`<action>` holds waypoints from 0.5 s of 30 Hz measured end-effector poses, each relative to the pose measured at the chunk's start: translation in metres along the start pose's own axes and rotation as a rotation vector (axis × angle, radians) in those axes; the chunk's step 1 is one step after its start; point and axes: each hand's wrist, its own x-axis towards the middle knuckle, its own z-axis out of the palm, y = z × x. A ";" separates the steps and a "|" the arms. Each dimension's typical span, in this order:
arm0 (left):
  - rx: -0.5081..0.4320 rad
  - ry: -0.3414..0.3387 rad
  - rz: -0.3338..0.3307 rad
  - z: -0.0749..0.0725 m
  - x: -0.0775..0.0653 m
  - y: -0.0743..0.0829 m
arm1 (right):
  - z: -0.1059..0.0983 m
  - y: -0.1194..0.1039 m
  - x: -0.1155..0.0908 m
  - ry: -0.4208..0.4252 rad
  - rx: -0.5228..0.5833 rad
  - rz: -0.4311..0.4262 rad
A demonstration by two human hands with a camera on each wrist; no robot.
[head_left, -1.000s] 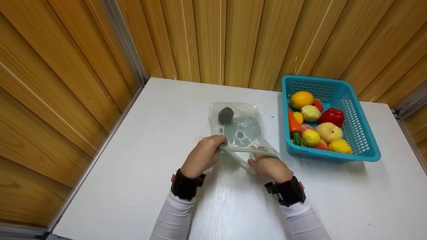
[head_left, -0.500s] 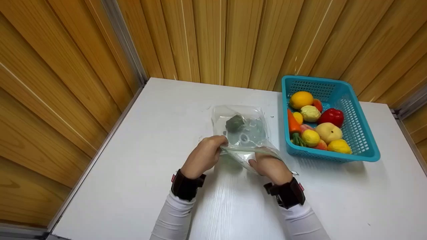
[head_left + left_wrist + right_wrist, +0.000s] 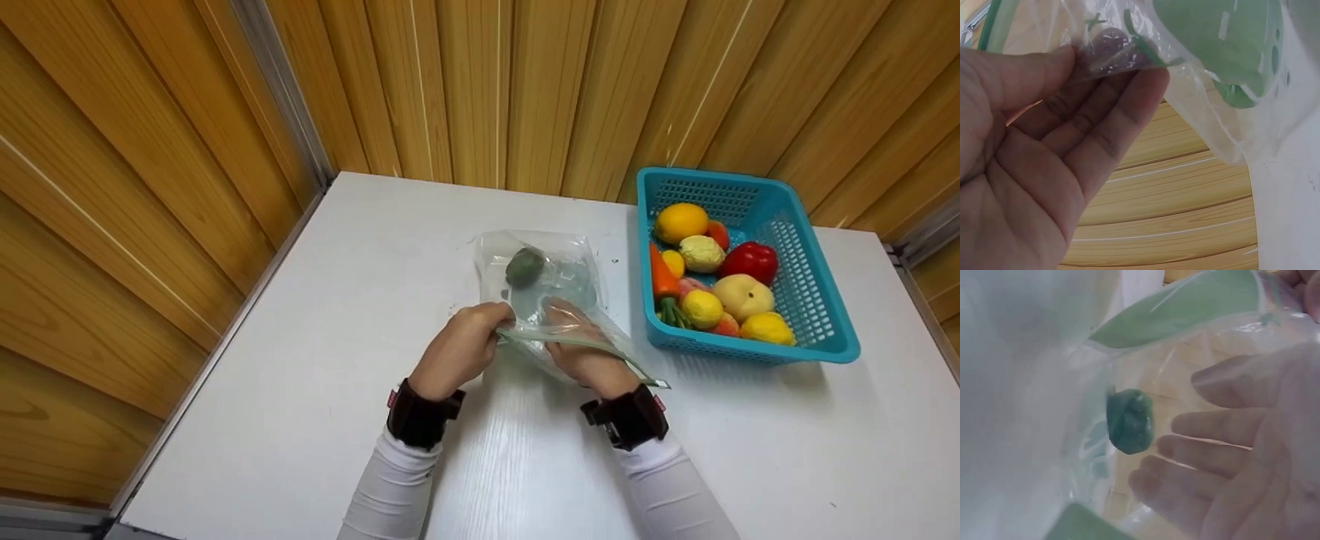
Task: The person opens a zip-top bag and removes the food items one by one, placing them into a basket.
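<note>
A clear zip-top bag with pale green print lies on the white table in the head view. Inside it, toward the far left corner, sits a dark green, roundish fruit or vegetable; its kind is unclear. My left hand pinches the bag's mouth on the left side, thumb against fingers in the left wrist view. My right hand is inside the bag, seen through the film. In the right wrist view its fingers are extended and apart, pointing at the green thing without gripping it.
A blue plastic basket stands to the right. It holds a red bell pepper, a carrot, lemons and several other fruits. Wooden panels rise behind and left of the white table.
My right hand has pushed deeper into the bag, forward and to the left. The green thing has shifted and turned slightly within the bag. My left hand stays at the bag's mouth.
</note>
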 end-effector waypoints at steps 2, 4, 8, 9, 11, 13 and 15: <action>0.001 0.004 0.003 0.000 0.000 0.000 | -0.002 0.000 0.007 -0.020 0.024 0.017; -0.001 0.006 0.006 0.000 0.000 0.000 | -0.003 0.000 0.014 -0.031 0.047 0.034; -0.004 0.004 0.012 0.000 0.000 0.000 | -0.003 0.003 0.030 -0.075 0.093 0.057; -0.005 0.002 0.011 0.000 0.000 0.000 | -0.003 0.004 0.034 -0.094 0.101 0.061; -0.003 0.000 0.014 0.000 0.000 0.000 | -0.001 0.007 0.040 -0.124 0.110 0.050; -0.007 -0.003 0.011 0.000 0.000 0.000 | 0.002 0.011 0.044 -0.134 0.120 0.023; -0.007 -0.005 0.014 0.001 0.000 -0.001 | 0.004 0.014 0.046 -0.134 0.143 -0.004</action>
